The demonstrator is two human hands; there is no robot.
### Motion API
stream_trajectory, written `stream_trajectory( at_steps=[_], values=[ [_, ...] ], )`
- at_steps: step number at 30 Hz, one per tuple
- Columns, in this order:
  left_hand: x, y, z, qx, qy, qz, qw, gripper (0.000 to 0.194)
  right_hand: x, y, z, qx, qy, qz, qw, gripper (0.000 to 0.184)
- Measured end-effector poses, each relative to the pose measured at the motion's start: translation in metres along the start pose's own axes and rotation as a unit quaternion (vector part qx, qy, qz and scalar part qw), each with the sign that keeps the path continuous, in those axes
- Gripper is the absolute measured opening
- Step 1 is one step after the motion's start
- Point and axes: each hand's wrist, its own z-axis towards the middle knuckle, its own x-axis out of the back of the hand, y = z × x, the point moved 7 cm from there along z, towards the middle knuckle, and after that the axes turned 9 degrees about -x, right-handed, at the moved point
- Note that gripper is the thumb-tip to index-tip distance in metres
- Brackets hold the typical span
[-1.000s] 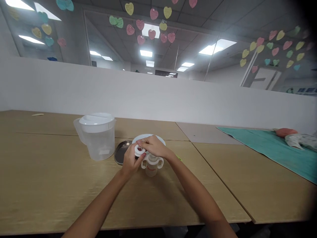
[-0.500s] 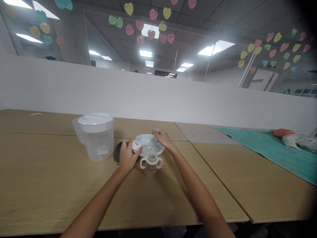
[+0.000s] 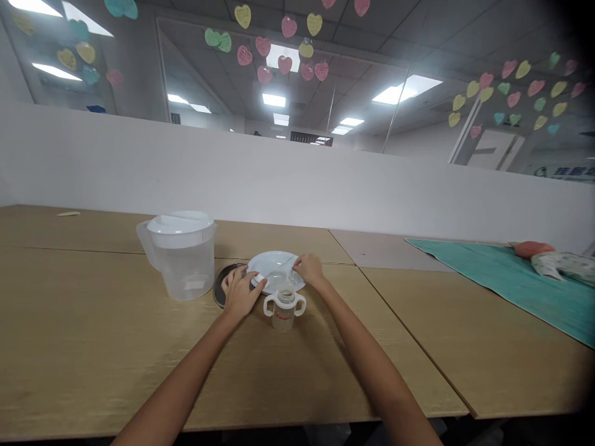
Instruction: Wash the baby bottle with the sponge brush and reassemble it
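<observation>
My left hand [image 3: 240, 292] is closed around a white bottle collar [image 3: 259, 280], held tilted at the left rim of a white bowl [image 3: 266, 255]. Over the bowl's right side, my right hand [image 3: 309, 270] pinches a small clear piece that its fingers partly cover; its kind does not show. A thin clear strip, perhaps a straw or tube, slants across the bowl near those fingers. In front of the bowl stands an uncapped baby bottle [image 3: 283, 317], upright, with two white side handles and red print.
A lidded clear plastic pitcher [image 3: 188, 263] stands left of the bowl. A dark round tray or lid [image 3: 219, 290] lies partly under my left hand. On the right, a green cloth [image 3: 488, 275] carries a doll-like figure [image 3: 553, 263]. A white wall [image 3: 288, 179] backs the table.
My right hand has moved down and slightly right, lower over the bowl. The collar in my left hand has tipped, so its round opening no longer faces me.
</observation>
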Motion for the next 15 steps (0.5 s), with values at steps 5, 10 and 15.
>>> stream_trajectory(
  at_steps=[5, 10, 15],
  values=[
    [-0.006, -0.002, -0.002, 0.006, -0.017, -0.006, 1.0, 0.036, 0.0, 0.002, -0.003, 0.008, 0.002, 0.001, 1.0, 0.018],
    [0.026, 0.007, 0.003, -0.023, 0.074, 0.002, 0.997, 0.034, 0.01, 0.002, -0.003, 0.018, 0.027, 0.024, 0.999, 0.027],
    [0.104, -0.016, -0.004, 0.008, 0.317, 0.002, 0.949, 0.035, 0.026, 0.017, -0.007, -0.003, 0.071, 0.044, 0.996, 0.041]
  ],
)
